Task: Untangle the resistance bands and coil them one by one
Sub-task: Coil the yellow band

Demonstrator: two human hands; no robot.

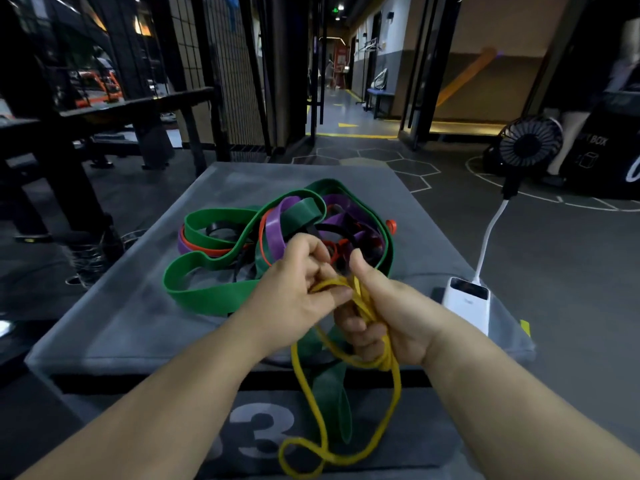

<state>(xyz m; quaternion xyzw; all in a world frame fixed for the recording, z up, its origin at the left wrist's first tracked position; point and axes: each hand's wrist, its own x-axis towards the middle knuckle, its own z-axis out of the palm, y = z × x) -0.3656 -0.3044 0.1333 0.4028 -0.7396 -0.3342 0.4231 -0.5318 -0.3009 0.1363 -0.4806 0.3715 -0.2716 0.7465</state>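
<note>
A thin yellow band (394,403) is bunched between both hands, and its free loop hangs down over the box's front face. My left hand (294,292) pinches the yellow strands at the top. My right hand (384,310) grips several wound turns of the same band in its curled fingers. Behind the hands lies a tangled pile of bands on the grey box (131,306): a wide green one (207,292), a purple one (275,233), a thin red one (207,251) and a black one (221,230). A dark green loop (332,393) droops over the front edge.
A white power bank (467,303) lies on the box's right side, with a cable running up to a small black fan (530,142). Dark gym benches stand at the left. A corridor opens straight ahead, and a person stands at the far right.
</note>
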